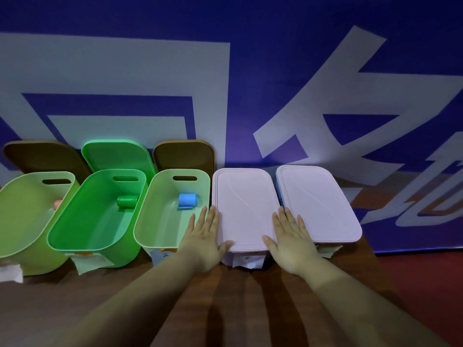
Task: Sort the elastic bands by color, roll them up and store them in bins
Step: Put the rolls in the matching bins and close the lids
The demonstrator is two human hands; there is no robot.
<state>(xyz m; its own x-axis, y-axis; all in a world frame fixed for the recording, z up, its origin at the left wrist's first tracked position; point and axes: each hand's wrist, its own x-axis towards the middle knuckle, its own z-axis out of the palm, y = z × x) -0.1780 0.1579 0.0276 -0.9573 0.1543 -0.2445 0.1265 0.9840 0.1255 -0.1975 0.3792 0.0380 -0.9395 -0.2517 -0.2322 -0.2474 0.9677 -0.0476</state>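
Five bins stand in a row on a brown table. A rolled green band (pixel 126 202) lies in the bright green bin (pixel 75 236). A rolled blue band (pixel 187 201) lies in the pale green bin (pixel 155 221) beside it. A pink roll (pixel 57 204) peeks over the wall of the yellow-green bin (pixel 22 221) at far left. The fourth bin wears a pink lid (pixel 244 206). My left hand (pixel 204 236) lies flat on that lid's left edge. My right hand (pixel 292 239) lies flat on its right edge, fingers straight. A second lidded bin (pixel 318 204) stands at right.
Three loose lids lean against the blue-and-white banner behind the open bins: brown (pixel 42 154), green (pixel 115 154), brown (pixel 184 154). White paper labels (pixel 87 262) hang from the bins' fronts. The brown table (pixel 238 309) stretches toward me.
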